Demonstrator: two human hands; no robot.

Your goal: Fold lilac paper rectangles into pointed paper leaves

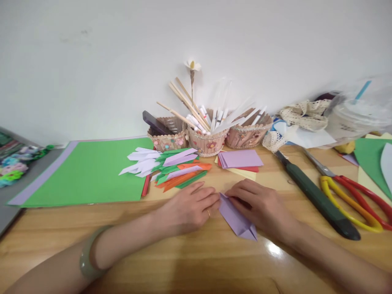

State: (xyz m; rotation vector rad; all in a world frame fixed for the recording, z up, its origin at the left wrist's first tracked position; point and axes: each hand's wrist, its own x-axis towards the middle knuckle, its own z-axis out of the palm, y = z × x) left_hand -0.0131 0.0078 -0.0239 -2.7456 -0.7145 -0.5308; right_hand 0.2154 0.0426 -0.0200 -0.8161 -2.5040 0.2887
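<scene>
Scissors [348,190], green-handled tool [315,198] near right hand [267,205]

a wooden table [137,265] carries scissors [330,179], three baskets [209,143] and folded papers [181,173].

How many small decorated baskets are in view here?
3: the left basket, middle basket and right basket, side by side near the wall; none appears hidden.

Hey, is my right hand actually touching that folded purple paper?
Touching: the head view shows the right hand with its fingers over the edge of the folded purple paper, no gap showing.
</scene>
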